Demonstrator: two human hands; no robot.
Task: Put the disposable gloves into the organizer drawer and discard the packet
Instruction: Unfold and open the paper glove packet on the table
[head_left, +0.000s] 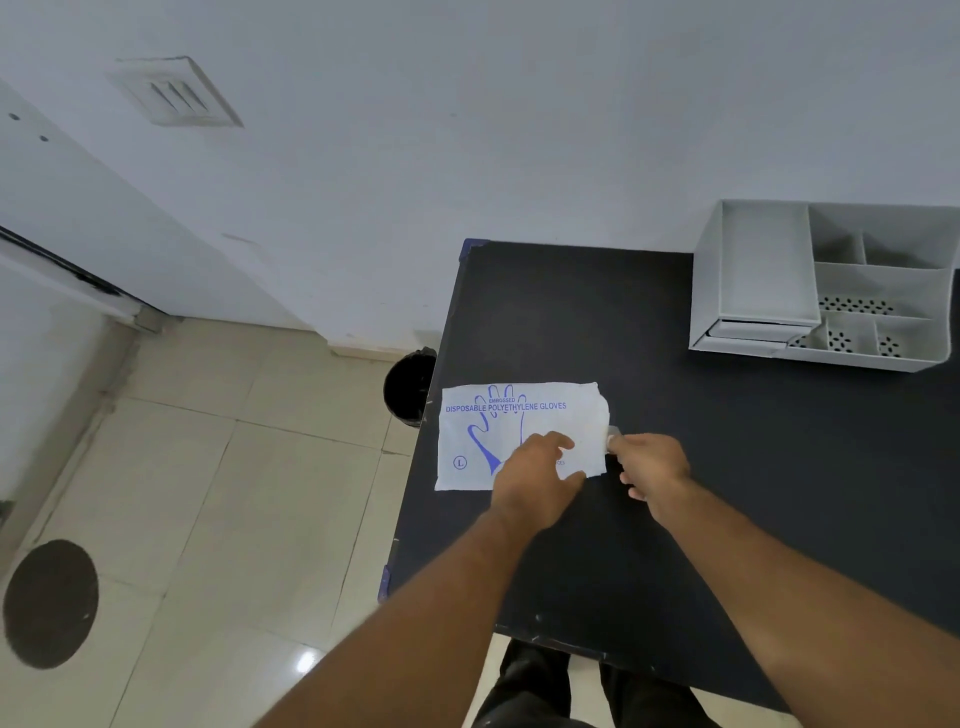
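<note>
A flat white packet with blue print reading "disposable polyethylene gloves" lies near the left edge of the black table. My left hand presses down on the packet's lower right part. At the packet's right end, my right hand pinches a bit of clear plastic that sticks out there; whether it is a glove or the packet's edge I cannot tell. The white organizer stands at the table's far right, its drawer at the lower left shut.
A black bin stands on the tiled floor beside the table's left edge. A white wall runs behind the table. A dark round mat lies on the floor at far left. The person's legs show under the near table edge.
</note>
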